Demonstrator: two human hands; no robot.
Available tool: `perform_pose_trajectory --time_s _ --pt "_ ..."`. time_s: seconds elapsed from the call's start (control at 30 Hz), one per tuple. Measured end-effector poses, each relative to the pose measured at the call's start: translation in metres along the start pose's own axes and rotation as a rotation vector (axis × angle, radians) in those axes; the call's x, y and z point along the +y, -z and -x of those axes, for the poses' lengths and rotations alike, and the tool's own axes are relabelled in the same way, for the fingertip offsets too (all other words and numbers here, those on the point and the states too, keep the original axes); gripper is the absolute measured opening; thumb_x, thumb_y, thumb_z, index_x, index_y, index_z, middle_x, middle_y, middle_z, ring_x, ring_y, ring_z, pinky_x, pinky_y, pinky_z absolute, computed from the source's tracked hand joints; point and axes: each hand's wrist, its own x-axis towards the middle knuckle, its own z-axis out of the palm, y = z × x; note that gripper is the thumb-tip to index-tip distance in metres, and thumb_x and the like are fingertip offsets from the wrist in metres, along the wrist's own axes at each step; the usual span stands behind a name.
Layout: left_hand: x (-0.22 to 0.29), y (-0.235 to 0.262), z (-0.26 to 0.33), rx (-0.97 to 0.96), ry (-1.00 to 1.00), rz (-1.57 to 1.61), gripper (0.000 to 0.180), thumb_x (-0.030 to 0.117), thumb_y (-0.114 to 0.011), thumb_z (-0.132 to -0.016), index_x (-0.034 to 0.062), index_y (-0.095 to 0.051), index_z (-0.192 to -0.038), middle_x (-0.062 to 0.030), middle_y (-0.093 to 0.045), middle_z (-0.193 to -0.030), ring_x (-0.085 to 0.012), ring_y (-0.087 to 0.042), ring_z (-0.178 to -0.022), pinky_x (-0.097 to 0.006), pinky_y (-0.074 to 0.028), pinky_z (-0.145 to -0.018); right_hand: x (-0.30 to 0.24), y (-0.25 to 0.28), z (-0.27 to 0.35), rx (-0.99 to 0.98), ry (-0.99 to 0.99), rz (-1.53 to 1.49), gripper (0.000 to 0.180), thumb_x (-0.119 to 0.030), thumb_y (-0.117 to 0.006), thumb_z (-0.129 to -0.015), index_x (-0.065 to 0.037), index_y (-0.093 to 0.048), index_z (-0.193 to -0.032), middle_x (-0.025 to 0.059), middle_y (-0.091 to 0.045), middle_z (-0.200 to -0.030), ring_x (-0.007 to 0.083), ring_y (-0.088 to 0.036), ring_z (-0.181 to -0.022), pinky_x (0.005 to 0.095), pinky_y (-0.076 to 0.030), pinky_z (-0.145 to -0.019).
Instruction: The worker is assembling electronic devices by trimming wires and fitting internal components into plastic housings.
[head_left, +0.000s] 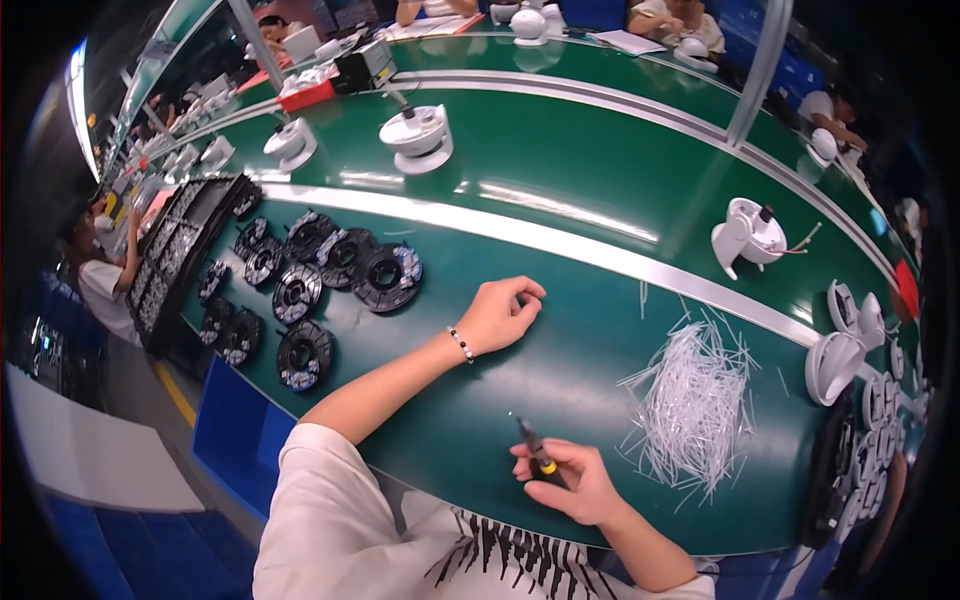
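My left hand (pixel 500 315) rests over the green bench top with its fingers curled into a loose fist and nothing showing in it. A beaded bracelet (pixel 461 345) circles that wrist. Nearer to me, my right hand (pixel 575 485) is closed around a slim dark hand tool (pixel 535 445) with a yellow band, its thin tip pointing up and left. Its exact kind is unclear. To the right of both hands lies a loose heap of thin white strips (pixel 697 405). Several black ring-shaped parts (pixel 387 277) with small light components sit to the left.
Beyond a pale metal rail (pixel 500 226), white rounded housings (pixel 416 138) stand on a green conveyor, another housing (pixel 750 237) at right. A black tray rack (pixel 185 255) is far left, a blue bin (pixel 240 420) below. White shells (pixel 835 367) crowd the right edge. Other people work across the line.
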Motion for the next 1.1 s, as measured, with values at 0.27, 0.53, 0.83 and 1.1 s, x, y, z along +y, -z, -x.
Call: perform_pose_trajectory --time_s 0.27,0.53,0.83,1.1 --pt "-0.023 0.103 0.017 0.219 -0.344 -0.732 0.044 -0.002 -0.049 -0.057 0.0053 -0.055 -0.1 -0.0137 -0.057 -0.097 -0.0342 -0.05 -0.093 -0.044 -0.041 -0.082 -0.028 0.009 0.001 0.12 0.068 0.483 0.037 -0.006 -0.066 -0.07 0.002 -0.055 -0.104 0.0103 -0.058 -0.087 0.0169 -0.057 -0.081 0.0256 -0.044 -0.074" --pt "-0.107 0.195 0.03 0.01 0.216 -0.993 0.078 0.015 -0.071 -0.059 0.0089 -0.034 -0.128 -0.0145 -0.048 -0.119 -0.0307 -0.042 -0.113 -0.048 -0.025 -0.097 0.027 -0.01 -0.012 0.12 0.259 1.556 0.053 -0.039 -0.06 -0.07 -0.003 -0.052 -0.108 0.0124 -0.051 -0.105 0.0271 -0.044 -0.1 0.0479 -0.03 -0.091" --pt "-0.061 0.15 0.025 0.218 -0.107 -0.26 0.046 -0.004 -0.058 -0.076 0.0006 -0.043 -0.119 -0.0122 -0.051 -0.11 -0.0161 -0.05 -0.098 -0.026 -0.04 -0.085 -0.061 0.088 0.055 1.027 0.691 1.62 0.027 -0.024 -0.066 -0.061 -0.009 -0.058 -0.083 0.0065 -0.058 -0.084 0.0259 -0.053 -0.081 0.0476 -0.034 -0.085" --pt "-0.021 0.08 0.036 0.337 -0.181 0.238 0.019 0.001 -0.052 -0.083 -0.0025 -0.047 -0.102 -0.0044 -0.052 -0.096 -0.0099 -0.05 -0.087 -0.021 -0.039 -0.079 -0.112 0.291 0.17 2.005 -0.054 1.431 0.039 -0.039 -0.058 -0.075 -0.01 -0.06 -0.1 0.0084 -0.056 -0.106 0.0298 -0.047 -0.102 0.0546 -0.023 -0.093"
